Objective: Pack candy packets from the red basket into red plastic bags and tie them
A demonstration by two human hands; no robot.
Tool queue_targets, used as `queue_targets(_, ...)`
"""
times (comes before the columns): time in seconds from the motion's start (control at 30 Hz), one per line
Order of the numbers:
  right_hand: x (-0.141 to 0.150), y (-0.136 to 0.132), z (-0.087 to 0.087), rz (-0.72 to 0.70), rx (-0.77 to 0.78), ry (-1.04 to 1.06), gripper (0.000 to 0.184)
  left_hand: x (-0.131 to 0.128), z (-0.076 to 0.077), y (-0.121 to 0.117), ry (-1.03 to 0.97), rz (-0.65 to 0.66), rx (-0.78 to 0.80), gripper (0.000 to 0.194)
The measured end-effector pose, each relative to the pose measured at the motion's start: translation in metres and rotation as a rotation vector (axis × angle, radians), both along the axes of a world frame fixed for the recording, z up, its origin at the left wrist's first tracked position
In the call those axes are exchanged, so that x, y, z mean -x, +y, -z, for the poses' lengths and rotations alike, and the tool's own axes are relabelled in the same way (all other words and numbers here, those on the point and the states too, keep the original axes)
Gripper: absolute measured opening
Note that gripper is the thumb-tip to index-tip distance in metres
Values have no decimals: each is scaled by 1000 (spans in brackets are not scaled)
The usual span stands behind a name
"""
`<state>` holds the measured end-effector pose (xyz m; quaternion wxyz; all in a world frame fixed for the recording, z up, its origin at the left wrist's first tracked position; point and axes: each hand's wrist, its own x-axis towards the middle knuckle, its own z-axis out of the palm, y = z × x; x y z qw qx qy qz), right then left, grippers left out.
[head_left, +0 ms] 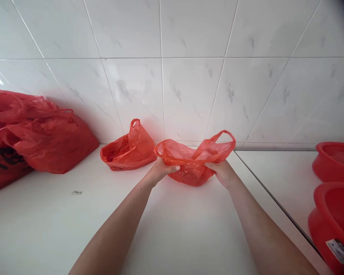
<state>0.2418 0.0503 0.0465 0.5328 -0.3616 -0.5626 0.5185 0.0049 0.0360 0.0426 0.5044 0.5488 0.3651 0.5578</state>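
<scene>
Your left hand (pixel 159 170) is pinching the left side of a thin red bag (pixel 195 176), thumb lying across its near face; your right hand (pixel 223 173) is pinching the right side, most of its fingers being hidden; the bag is gaping upward between your hands, near the tiled wall (pixel 137 84), a handle loop standing at its right; a second bag (pixel 122 156) is sitting just beside it, leftward, on the white table (pixel 195 233); farther left, bulky bags (pixel 53 143) are slumping together; at far right, red baskets (pixel 318 223) are standing beyond a dark seam (pixel 275 199).
</scene>
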Motion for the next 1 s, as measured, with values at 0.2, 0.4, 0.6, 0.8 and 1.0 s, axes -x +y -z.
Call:
queue_targets(0.2,7,9,8,136,-5,301,36,-12,-13,19,-186,-187,49,20)
queue_targets(0.4,9,7,11,-8,57,319,30,-19,11,19,-575,-106,156,24)
queue_targets(0.6,22,4,8,-25,145,383,28,-36,36,20,-665,-137,288,19)
queue_targets(0.8,39,-6,3,-52,115,366,38,-36,43,17,-669,-87,314,14)
queue_targets(1.0,46,-15,-1,-158,101,197,43,-29,42,11,-656,58,311,19)
